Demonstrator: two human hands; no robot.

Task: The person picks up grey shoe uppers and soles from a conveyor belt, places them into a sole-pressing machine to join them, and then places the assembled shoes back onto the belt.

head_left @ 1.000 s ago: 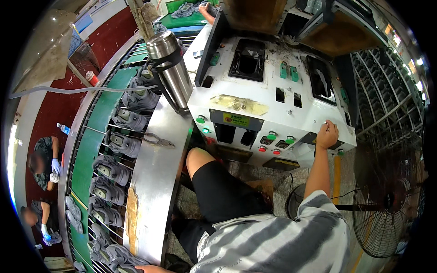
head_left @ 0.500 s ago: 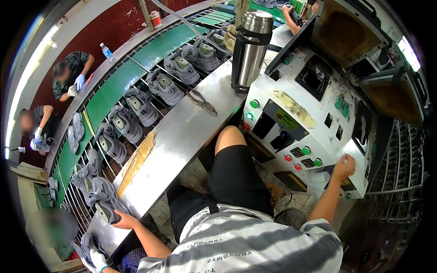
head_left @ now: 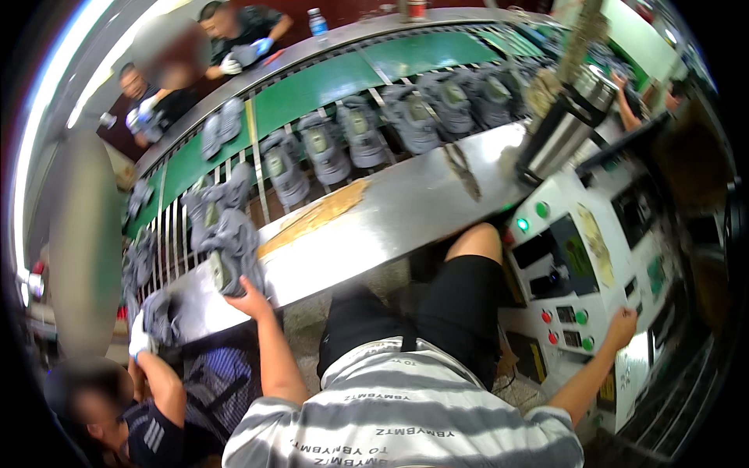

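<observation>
My left hand (head_left: 248, 299) is closed on the toe or heel end of a grey shoe (head_left: 236, 246) at the near edge of the metal ledge; I cannot tell which end. Other grey shoes (head_left: 204, 210) touch or sit close to it on the left. My right hand (head_left: 622, 327) is at the white control box (head_left: 568, 199) on the right, its fingers curled in. What it holds, if anything, is hidden. Green and red buttons (head_left: 581, 317) are to the left of that hand.
A curved conveyor (head_left: 312, 93) carries several grey shoes. On the metal ledge (head_left: 421, 187) lie pliers (head_left: 463, 171) and a tan taped strip (head_left: 316, 217); a steel thermos (head_left: 566, 125) stands at its right. A co-worker (head_left: 148, 413) sits at lower left, gloved hand at shoes; others work across the conveyor.
The view has swung left, so the scene sits farther right and the co-worker at lower left shows more. My left hand stays on the shoe; my right hand stays by the control box, fingers curled.
</observation>
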